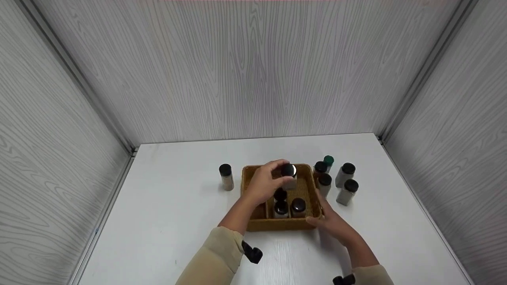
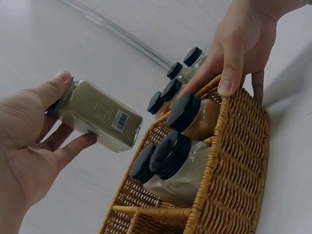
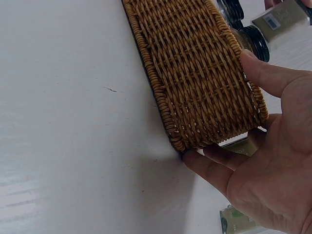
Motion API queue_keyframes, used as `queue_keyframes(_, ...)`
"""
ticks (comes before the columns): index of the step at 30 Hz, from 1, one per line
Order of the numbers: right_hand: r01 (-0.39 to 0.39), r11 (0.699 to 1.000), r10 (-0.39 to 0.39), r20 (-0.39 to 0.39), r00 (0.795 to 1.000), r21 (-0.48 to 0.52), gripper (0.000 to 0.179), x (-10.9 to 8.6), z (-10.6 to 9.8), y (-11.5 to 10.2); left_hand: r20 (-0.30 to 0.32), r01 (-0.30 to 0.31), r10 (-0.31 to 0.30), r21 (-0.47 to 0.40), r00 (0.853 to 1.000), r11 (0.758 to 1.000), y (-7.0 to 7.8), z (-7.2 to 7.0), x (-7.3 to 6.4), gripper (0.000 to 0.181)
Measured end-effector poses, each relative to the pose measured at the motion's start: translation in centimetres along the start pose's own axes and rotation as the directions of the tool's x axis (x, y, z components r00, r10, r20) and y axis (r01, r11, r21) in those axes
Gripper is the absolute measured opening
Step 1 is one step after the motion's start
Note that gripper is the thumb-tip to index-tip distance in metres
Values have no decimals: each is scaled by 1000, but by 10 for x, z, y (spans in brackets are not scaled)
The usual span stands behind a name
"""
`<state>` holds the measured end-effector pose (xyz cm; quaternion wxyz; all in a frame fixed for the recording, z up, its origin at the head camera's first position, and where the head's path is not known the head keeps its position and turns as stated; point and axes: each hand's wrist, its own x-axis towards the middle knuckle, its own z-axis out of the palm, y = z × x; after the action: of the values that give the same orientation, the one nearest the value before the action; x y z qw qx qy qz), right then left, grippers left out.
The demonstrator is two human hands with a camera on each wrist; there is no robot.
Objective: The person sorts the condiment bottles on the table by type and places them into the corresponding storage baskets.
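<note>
My left hand (image 1: 262,185) pinches a glass spice jar (image 2: 101,116) by its black lid, above the wicker basket (image 1: 277,225). In the left wrist view the jar is tilted, filled with greyish-brown powder, and shows a barcode. My right hand (image 3: 280,146) grips the basket's near right corner, thumb at the rim and fingers round the outside. Inside the basket stand two jars of pale contents, one with its lid (image 2: 170,153) in front, and a jar of orange-brown spice (image 2: 202,117). A divider (image 2: 161,211) splits the basket; my left arm covers part of its left side.
A black-lidded jar (image 1: 227,180) stands on the white table (image 1: 166,198) left of the basket. Right of it are several jars, including a grey one (image 1: 347,192) and one with a green lid (image 1: 328,160). Wood-grain panels (image 1: 253,71) enclose the back and sides.
</note>
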<state>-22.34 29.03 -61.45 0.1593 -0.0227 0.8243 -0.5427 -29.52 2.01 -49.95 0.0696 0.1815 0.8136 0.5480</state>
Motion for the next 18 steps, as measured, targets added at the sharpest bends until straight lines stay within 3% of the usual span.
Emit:
queue_keyframes(9, -20, 1000, 20, 1, 1000, 8, 111, 2, 1, 1, 27, 19, -21, 50, 999, 999, -6, 22, 3, 54)
queue_keyframes(18, -4, 1000, 4, 8, 1000, 4, 112, 2, 1, 3, 38, 19, -22, 72, 999, 997, -20, 35, 6, 50)
